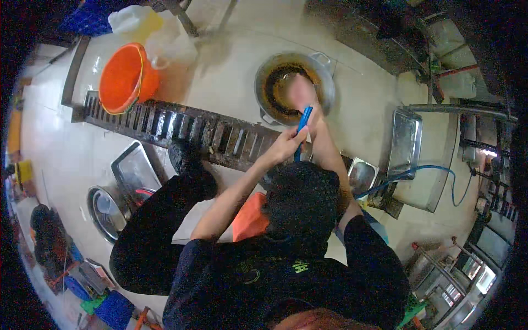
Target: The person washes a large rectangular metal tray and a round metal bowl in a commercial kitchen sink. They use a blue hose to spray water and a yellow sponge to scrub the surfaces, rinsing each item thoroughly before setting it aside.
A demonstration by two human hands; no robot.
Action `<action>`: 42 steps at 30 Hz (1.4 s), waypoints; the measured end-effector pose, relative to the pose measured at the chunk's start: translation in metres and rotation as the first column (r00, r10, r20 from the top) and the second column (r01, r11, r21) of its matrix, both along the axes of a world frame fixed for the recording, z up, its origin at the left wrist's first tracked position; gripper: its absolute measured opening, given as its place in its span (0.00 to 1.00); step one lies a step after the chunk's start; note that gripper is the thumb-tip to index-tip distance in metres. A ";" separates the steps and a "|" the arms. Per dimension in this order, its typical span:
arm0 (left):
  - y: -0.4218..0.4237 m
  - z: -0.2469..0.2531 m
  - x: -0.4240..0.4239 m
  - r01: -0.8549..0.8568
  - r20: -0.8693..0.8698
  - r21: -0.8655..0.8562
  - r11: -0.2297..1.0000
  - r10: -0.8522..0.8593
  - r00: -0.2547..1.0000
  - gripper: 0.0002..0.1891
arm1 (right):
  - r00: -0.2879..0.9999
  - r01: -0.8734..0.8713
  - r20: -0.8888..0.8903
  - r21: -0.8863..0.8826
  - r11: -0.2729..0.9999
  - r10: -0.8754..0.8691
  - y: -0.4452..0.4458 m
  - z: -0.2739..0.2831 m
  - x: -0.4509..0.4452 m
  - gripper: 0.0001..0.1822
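A round metal pot (260, 88) with two handles stands on the tiled floor before me, its inside stained dark brown. My left hand (290, 143) grips the end of a blue hose (305, 119) just below the pot's rim. Over the pot, my right hand (303, 93) reaches inside; it is blurred, and whether it holds anything cannot be told. The hose end lies close beside my right wrist. Farther right, a length of blue hose shows beyond my right arm. I cannot make out any water leaving the hose.
A slatted metal drain grate (198, 126) crosses the floor. An orange bucket (152, 84) stands over its left end, near a plastic jug (134, 20). Metal trays (134, 165) (363, 173) and a round metal basin (103, 208) lie around me. A rectangular metal pan (405, 142) is at right.
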State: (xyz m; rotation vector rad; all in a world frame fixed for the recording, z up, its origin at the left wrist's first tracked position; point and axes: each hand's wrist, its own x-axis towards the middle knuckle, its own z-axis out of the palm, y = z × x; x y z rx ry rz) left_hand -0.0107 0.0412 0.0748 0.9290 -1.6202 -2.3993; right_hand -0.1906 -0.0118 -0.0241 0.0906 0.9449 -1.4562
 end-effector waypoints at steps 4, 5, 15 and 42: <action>-0.002 0.011 0.001 -0.006 0.183 -0.010 1.000 0.008 0.983 0.19 | 0.990 0.117 0.095 -0.160 0.980 -0.103 -0.009 0.016 0.005 0.23; -0.002 0.015 0.003 0.018 0.279 -0.080 0.997 0.005 0.960 0.21 | 0.996 0.084 -0.017 -0.118 0.990 -0.087 -0.004 0.017 0.009 0.21; 0.003 0.013 0.004 -0.038 0.355 -0.188 0.981 0.104 0.929 0.23 | -0.014 0.556 -0.880 0.387 0.735 0.474 0.245 -0.008 -0.044 0.12; 0.009 -0.029 0.017 -0.109 0.194 -0.225 0.968 0.154 0.969 0.25 | 0.134 0.755 -0.416 0.631 0.179 0.900 0.518 -0.075 -0.054 0.21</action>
